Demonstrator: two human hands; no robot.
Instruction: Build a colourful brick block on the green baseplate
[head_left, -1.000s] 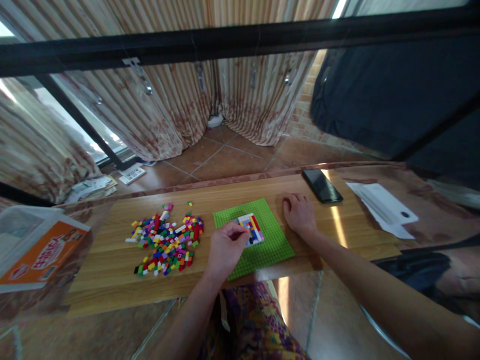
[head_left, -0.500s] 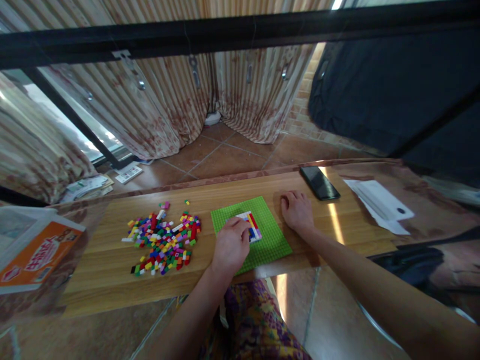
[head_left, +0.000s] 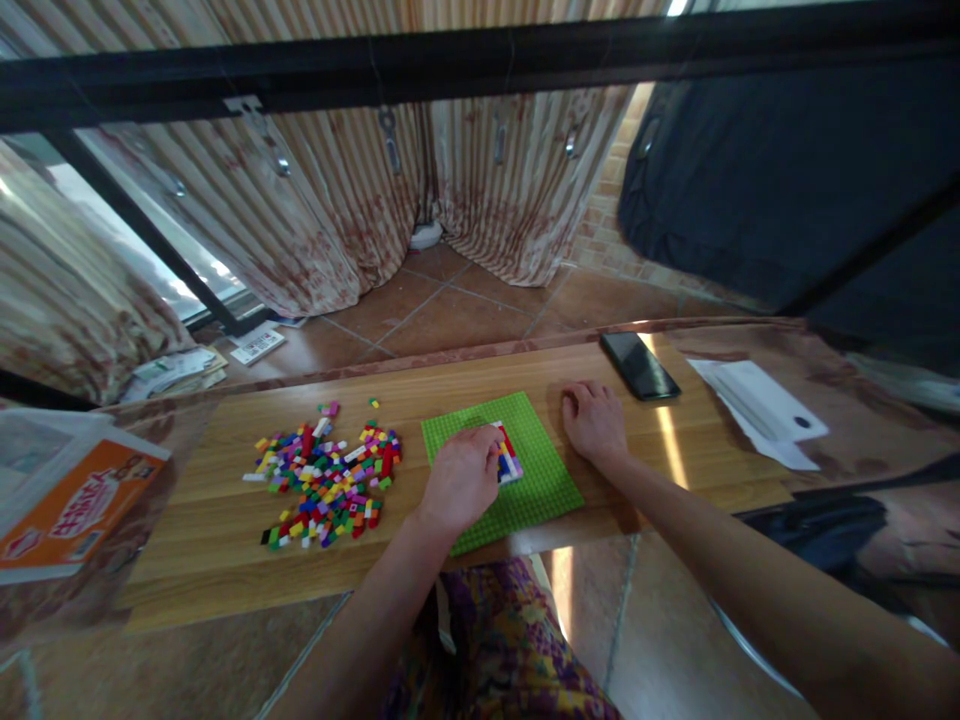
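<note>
Head view: left hand [head_left: 461,475] atop brick patch [head_left: 508,455].

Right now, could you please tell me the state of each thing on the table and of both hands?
Left hand: fingers curled, pressing on the brick patch.
Right hand: resting flat on the table, holding nothing.
Green baseplate: lying flat, near the table's front edge.
Brick patch: attached to the baseplate, partly covered by the left hand.
Loose bricks: scattered in a pile, left of the baseplate.
Phone: lying flat, screen dark.
White paper: lying flat.
</note>
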